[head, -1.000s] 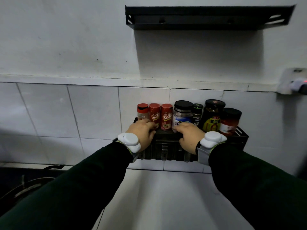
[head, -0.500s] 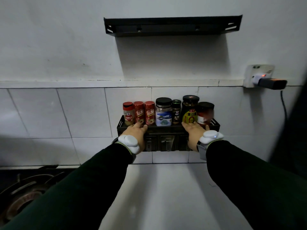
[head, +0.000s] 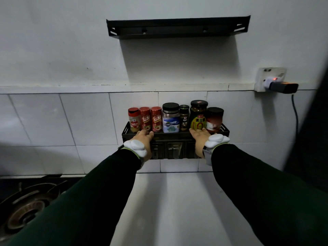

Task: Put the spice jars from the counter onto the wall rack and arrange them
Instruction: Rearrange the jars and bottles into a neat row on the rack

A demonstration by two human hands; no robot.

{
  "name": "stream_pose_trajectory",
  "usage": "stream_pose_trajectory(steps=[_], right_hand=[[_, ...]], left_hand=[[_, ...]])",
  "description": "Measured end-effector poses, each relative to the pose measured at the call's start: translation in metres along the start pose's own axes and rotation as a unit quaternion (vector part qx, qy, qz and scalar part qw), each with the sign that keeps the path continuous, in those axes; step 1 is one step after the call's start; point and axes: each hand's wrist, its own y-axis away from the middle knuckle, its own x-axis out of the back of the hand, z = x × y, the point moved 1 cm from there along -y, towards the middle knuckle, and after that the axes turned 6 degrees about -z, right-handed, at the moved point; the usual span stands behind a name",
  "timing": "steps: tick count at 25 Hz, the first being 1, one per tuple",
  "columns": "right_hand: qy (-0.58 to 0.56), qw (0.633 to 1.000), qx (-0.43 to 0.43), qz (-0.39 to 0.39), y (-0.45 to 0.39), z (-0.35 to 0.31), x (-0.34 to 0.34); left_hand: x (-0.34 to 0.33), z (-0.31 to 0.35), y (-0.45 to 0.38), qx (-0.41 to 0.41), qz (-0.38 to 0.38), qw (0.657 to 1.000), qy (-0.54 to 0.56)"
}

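Note:
A black wall rack on the tiled wall holds several jars in a row. From the left stand a garlic jar, two red shakers, a blue-labelled clear jar, a small dark jar, a yellow-labelled dark jar and a red sauce jar. My left hand rests on the rack's front rail below the red shakers, fingers loose. My right hand lies flat at the rail, its fingertips touching the foot of the yellow-labelled jar. Neither hand holds a jar.
An empty-looking black shelf hangs higher on the wall. A socket with a plugged-in adapter and its cable sits at the right. A gas burner is at the lower left; the white counter lies below the rack.
My hands have spread apart along the rack. The right hand moved from the blue-labelled jar to the yellow-labelled one, and the view has pulled back from the wall.

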Motion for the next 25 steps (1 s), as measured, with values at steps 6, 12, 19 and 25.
stream_pose_trajectory(steps=[6,12,19,25], right_hand=[[-0.009,1.000,0.008,0.003,0.011,-0.002,0.001],[-0.075,0.993,0.085,0.031,0.041,0.016,0.011],[-0.239,0.935,0.030,0.260,0.026,0.056,0.028],[-0.201,0.930,-0.001,0.307,-0.003,0.070,0.040]], left_hand=[[0.003,-0.001,0.002,-0.006,0.005,1.000,0.000],[0.013,0.002,-0.002,-0.011,0.019,1.000,-0.021],[0.023,0.043,-0.024,-0.099,0.226,0.969,-0.002],[0.050,0.058,-0.062,-0.075,0.261,0.961,-0.044]])
